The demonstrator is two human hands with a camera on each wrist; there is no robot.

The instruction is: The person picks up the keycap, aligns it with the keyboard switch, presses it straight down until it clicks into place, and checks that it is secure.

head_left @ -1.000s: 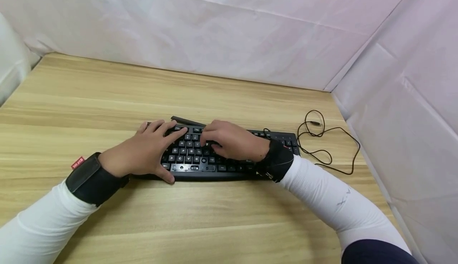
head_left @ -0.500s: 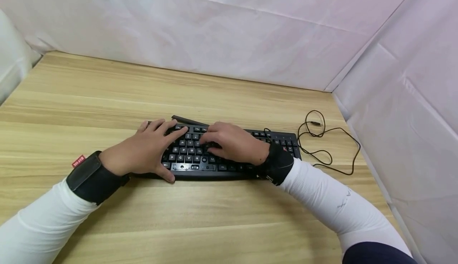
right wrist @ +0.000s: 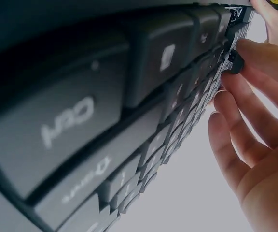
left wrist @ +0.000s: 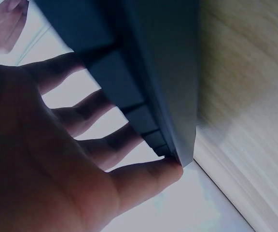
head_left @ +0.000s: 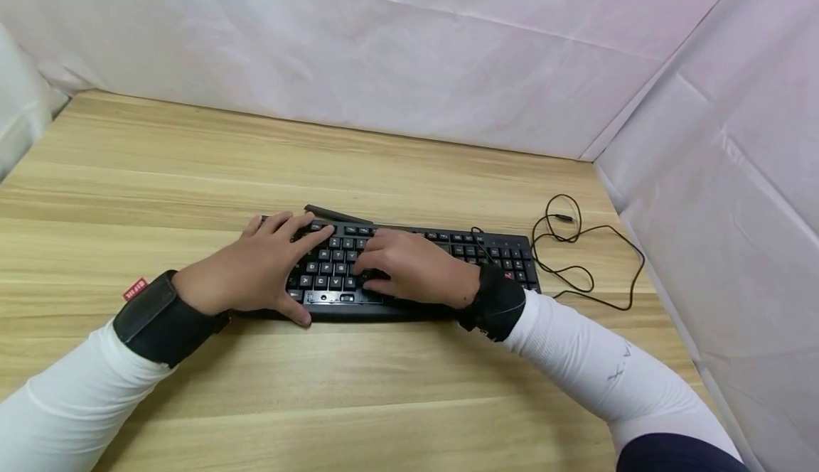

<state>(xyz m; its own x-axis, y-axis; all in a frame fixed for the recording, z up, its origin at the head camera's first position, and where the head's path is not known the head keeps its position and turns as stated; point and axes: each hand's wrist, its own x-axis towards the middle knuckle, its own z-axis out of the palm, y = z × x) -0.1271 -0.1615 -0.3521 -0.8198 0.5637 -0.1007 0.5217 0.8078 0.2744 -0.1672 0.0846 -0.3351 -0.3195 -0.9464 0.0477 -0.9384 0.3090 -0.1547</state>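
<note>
A black computer keyboard (head_left: 358,312) lies on the table, its space bar slot (head_left: 333,297) bare of a keycap. My left hand (head_left: 262,266) rests spread over its left end, the thumb at the front edge. In the left wrist view the fingers reach across the keys, straight and apart. Over the middle keys is my right hand (head_left: 412,266). The right wrist view shows its thumb and index finger pinching a small black keycap (right wrist: 236,63) at the keyboard, the other fingers loosely bent. Whether the keycap is seated cannot be told.
Behind the keyboard a thin black strip (head_left: 335,214) lies slantwise. A black cable (head_left: 604,301) with a plug (head_left: 563,218) loops to the right on the wooden table (head_left: 358,394). White sheeting (head_left: 409,52) stands at the back and right side.
My right hand has shifted slightly toward the front edge, its fingertips now over the gap near the space bar slot. The left hand stays in place.
</note>
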